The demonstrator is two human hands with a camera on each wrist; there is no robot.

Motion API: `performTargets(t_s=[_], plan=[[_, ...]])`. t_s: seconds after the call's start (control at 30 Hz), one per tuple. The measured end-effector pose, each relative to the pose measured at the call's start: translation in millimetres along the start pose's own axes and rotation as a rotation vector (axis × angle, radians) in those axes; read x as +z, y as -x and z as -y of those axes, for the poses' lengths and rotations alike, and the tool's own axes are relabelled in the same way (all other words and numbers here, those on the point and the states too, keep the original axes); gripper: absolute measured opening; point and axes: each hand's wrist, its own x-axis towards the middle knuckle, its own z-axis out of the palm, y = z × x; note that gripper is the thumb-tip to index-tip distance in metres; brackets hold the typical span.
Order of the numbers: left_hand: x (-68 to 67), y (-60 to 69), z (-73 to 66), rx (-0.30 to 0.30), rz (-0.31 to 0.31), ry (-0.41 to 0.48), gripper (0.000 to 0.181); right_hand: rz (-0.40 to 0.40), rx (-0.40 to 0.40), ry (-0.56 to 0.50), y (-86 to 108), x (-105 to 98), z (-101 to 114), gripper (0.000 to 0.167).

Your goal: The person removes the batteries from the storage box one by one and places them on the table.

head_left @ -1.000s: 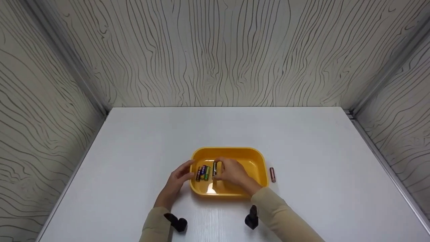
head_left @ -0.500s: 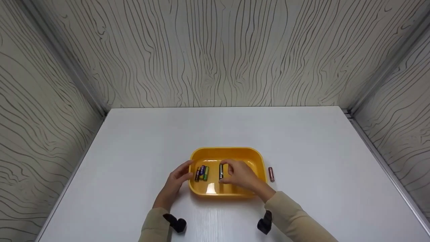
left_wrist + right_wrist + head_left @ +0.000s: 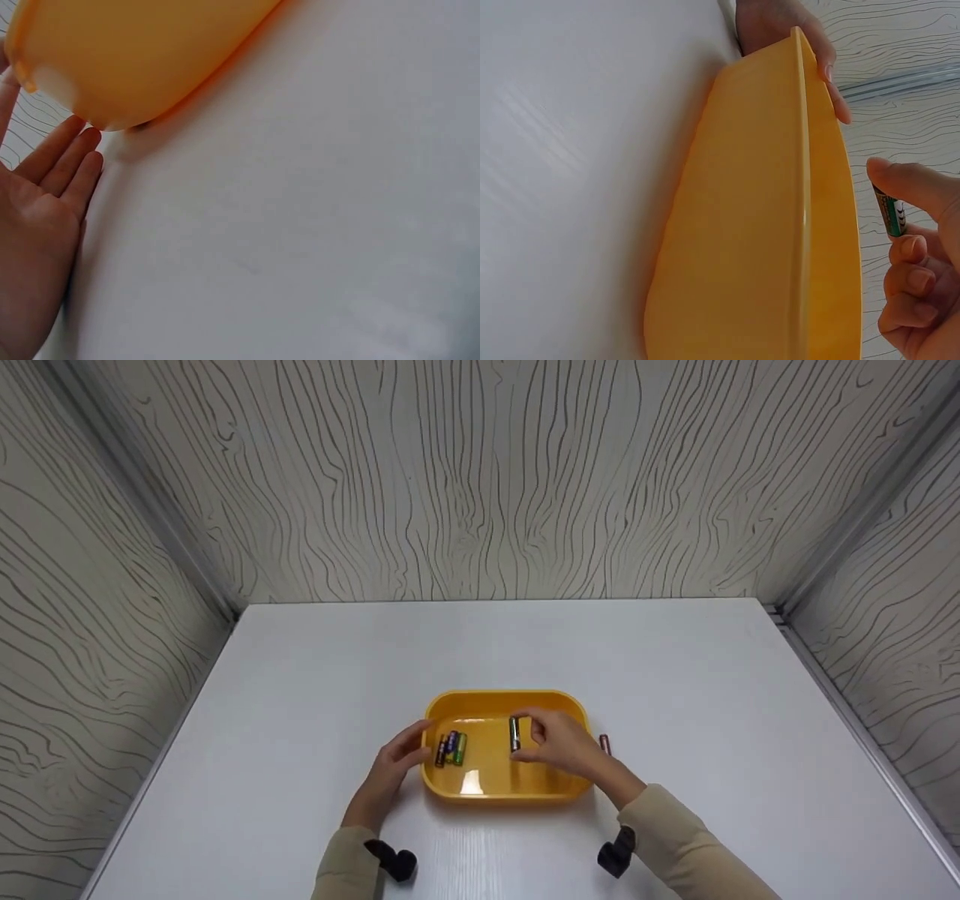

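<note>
Between the thumb and index finger of my right hand [image 3: 566,746] a dark green AAA-looking battery [image 3: 514,734] is pinched by its two ends. In the right wrist view this battery [image 3: 890,211] hangs above the rim of the yellow tray [image 3: 742,225]. My left hand [image 3: 390,765] holds the tray's left rim, thumb and index finger over the edge. Its other fingers lie straight along the outside wall in the left wrist view. Inside the tray, at the left, lie a dark battery [image 3: 440,751], a purple-blue battery [image 3: 451,742] and a green battery [image 3: 460,749], side by side.
A reddish battery [image 3: 604,743] lies on the white table [image 3: 675,682] just right of the tray, partly hidden by my right hand. Wood-grain-patterned panels [image 3: 480,480] enclose the table at the back and both sides.
My right hand has lifted the dark green battery and carried it rightwards, away from the other batteries. The left hand stays at the tray's left rim.
</note>
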Motion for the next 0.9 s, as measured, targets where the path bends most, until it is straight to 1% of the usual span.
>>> performTargets(t_s=[0.13, 0.4, 0.6, 0.9], plan=[[0.2, 1.1, -0.4, -0.011, -0.001, 0.003, 0.055, -0.008, -0.034, 0.001, 4.7, -5.7, -4.5, 0.060], [0.1, -0.1, 0.0, -0.023, -0.006, 0.005, 0.055, -0.030, -0.020, -0.020, 13.1, -14.8, -15.3, 0.057], [0.5, -1.8, 1.0, -0.007, -0.018, 0.010, 0.055, -0.030, -0.037, -0.035, 19.2, -20.3, -22.3, 0.056], [0.6, -1.2, 0.8, -0.009, -0.021, 0.004, 0.055, -0.062, -0.021, -0.036, 30.9, -32.6, -37.2, 0.055]])
